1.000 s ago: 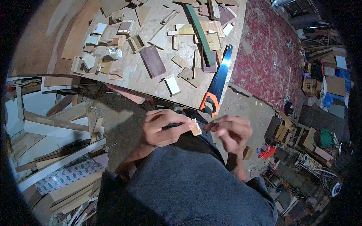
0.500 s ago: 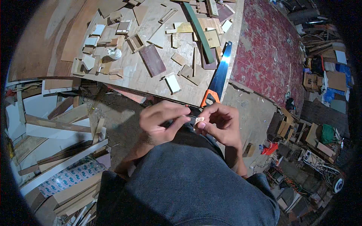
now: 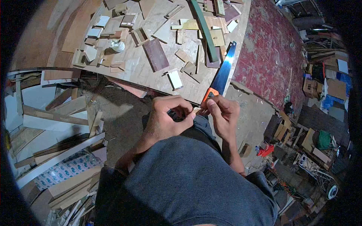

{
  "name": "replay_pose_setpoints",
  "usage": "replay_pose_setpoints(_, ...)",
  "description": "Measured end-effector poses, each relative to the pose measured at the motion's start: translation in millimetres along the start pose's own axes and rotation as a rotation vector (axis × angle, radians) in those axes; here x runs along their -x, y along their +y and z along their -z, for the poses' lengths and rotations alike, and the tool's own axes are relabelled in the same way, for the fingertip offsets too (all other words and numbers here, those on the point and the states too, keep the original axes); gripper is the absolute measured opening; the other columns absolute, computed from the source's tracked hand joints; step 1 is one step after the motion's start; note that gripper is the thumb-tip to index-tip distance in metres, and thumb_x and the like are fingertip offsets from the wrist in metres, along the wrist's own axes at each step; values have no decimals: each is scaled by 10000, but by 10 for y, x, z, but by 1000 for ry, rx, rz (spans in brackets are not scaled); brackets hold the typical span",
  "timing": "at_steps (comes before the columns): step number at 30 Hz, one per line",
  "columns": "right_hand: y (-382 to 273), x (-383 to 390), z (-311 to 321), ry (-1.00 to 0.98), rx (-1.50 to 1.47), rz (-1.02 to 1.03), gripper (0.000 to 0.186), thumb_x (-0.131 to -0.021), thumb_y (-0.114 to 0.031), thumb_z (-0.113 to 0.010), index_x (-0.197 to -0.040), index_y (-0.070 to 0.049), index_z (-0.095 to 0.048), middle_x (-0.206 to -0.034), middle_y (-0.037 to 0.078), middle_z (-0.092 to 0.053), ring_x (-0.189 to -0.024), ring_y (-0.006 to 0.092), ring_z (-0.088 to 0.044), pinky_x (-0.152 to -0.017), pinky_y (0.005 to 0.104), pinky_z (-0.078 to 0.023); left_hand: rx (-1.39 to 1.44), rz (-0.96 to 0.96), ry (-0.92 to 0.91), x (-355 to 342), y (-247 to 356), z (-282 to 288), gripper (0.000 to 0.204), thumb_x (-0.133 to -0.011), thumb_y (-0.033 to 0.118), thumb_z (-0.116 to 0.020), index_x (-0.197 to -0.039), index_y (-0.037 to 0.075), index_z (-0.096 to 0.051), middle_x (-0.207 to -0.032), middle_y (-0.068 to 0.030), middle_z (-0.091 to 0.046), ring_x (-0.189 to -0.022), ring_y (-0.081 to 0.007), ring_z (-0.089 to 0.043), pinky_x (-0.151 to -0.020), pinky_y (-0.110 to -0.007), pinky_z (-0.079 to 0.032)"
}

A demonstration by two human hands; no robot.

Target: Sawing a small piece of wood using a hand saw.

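Observation:
Between my two hands, in front of my body at the table's near edge, is a small pale piece (image 3: 196,110), perhaps wood; its exact kind is too small to tell. Thumb and forefinger of my left hand (image 3: 169,116) pinch its left side. The bent fingers of my right hand (image 3: 224,115) close at its right side and partly hide it. Just beyond the right hand lies a handsaw (image 3: 223,71) with an orange handle and a shiny blade, flat along the table's right edge.
Wooden offcuts, small boxes and a dark reddish board (image 3: 155,55) lie about the worktable (image 3: 132,81). A long green strip (image 3: 203,30) crosses them, and a white round object (image 3: 117,45) stands at left. Scrap boards (image 3: 56,116) pile up at lower left; clutter and cables fill the right.
My left hand has moved right and its fingers have come onto the small piece, which the right hand alone held before. The right hand has turned, with its fingers nearer the saw handle.

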State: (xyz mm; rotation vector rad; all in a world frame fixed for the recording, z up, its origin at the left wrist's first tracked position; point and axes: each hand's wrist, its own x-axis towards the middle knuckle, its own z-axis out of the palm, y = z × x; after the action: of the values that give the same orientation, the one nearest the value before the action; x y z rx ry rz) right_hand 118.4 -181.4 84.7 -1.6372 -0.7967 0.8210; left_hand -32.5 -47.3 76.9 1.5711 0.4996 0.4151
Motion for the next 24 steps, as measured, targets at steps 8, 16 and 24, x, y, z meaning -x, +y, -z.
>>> replay_pose_setpoints(8,239,-73,51,-212,217,-41,127,-919,-103,-722,-934,23,-708,-839,77,-722,-757,95,-668,-627,249,-515,0,152,-116,24,-351,-58,148,-865,60,-731,-967,-43,-706,-812,-84,-717,-704,-90,-651,-639,-269,-524)
replay_pose_setpoints(16,707,-12,69,34,-81,-274,108,-977,-95,-671,-917,-5,-677,-785,17,-675,-679,69,-611,-610,229,-479,-18,398,-22,154,-798,60,216,-1006,149,-618,-961,-30,-731,-701,-69,-692,-625,-97,-642,-576,-259,-523)
replay_pose_setpoints(24,685,-85,-11,10,-96,-344,142,-956,-120,-709,-928,20,-706,-781,24,-698,-674,73,-623,-615,230,-494,20,293,-74,190,-808,21,366,-920,187,-766,-1203,-23,-668,-1116,-150,-715,-904,-141,-691,-760,-284,-563)
